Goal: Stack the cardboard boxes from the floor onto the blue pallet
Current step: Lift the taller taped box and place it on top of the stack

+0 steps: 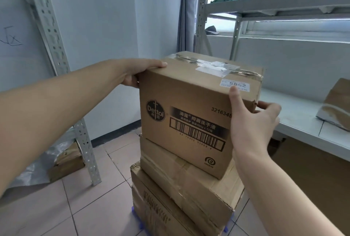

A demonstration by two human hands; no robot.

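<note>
A brown Dettol cardboard box (pixel 191 103) sits on top of a stack of two other cardboard boxes, a taped middle box (pixel 185 184) and a bottom box (pixel 151 215). Bits of the blue pallet (pixel 136 218) show under the stack at the lower left. My left hand (pixel 138 73) grips the top box's upper left edge. My right hand (pixel 251 120) clasps its near right corner, thumb on the front face and fingers round the side. Whether the top box rests fully on the stack or is slightly lifted is unclear.
A grey metal rack post (pixel 56 65) stands left with a flattened box and plastic sheet (pixel 64 160) at its foot. A white shelving unit (pixel 303 114) runs along the right, holding a cardboard piece (pixel 339 103). Pink tiled floor (pixel 75 207) lies to the left of the stack.
</note>
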